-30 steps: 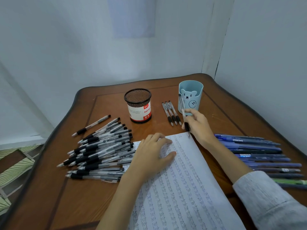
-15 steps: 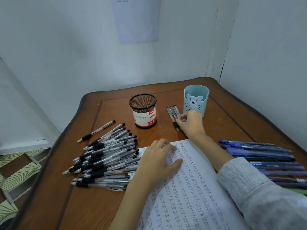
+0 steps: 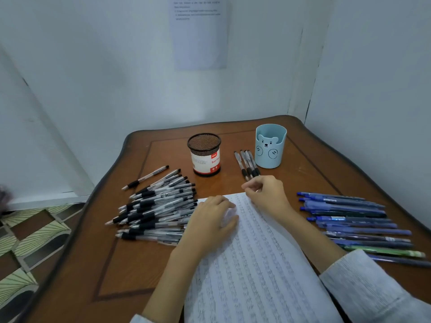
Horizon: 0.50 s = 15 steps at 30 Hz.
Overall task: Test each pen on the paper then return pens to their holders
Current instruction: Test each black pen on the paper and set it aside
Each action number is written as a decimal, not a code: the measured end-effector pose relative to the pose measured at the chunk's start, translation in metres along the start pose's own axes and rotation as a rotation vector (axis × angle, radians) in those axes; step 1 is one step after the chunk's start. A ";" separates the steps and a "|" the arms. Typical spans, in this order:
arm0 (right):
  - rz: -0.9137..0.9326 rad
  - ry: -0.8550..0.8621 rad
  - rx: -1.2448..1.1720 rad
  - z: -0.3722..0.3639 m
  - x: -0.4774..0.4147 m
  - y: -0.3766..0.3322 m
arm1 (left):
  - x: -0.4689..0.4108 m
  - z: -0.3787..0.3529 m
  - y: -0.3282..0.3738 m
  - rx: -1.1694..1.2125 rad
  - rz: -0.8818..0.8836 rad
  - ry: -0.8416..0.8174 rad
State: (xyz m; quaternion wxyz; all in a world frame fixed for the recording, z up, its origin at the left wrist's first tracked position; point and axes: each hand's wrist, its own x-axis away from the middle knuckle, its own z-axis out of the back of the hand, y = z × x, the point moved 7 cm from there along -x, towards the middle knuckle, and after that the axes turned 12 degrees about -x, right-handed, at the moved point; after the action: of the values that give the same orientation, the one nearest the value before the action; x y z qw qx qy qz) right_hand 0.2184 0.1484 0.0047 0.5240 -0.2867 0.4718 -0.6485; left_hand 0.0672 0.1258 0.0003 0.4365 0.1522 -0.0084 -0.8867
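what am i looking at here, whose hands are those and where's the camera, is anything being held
No machine: these are a person's two bare hands, filmed by one camera worn on the head, looking down at a wooden table. The left hand presses flat on written lined paper. The right hand sits at its far edge, fingers curled, no pen visible in it. A pile of black pens lies left, a row of blue pens right. Behind stand a mesh holder and a bear cup, a few black pens beside it.
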 end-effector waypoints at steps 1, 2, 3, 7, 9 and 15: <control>-0.010 -0.023 -0.009 -0.005 0.006 -0.002 | 0.008 0.005 -0.002 0.000 0.005 0.026; -0.020 -0.048 -0.027 -0.012 0.013 -0.005 | 0.017 0.012 -0.004 -0.001 0.010 0.061; -0.023 -0.079 -0.048 -0.019 0.018 -0.008 | 0.027 0.019 -0.007 0.000 0.019 0.100; 0.000 -0.217 -0.083 -0.053 0.038 -0.025 | 0.067 0.042 -0.033 -0.002 0.150 0.234; 0.010 -0.268 -0.075 -0.068 0.046 -0.031 | 0.084 0.045 -0.049 -0.015 0.238 0.267; 0.077 -0.323 0.208 -0.090 0.054 -0.037 | 0.107 0.040 -0.065 -0.035 0.330 0.268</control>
State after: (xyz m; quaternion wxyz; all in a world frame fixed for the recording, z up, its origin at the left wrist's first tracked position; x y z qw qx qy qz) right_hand 0.1100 0.1250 -0.0028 0.6439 -0.3131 0.3228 -0.6190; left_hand -0.0554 0.0785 0.0005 0.5754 0.2579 0.0402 -0.7751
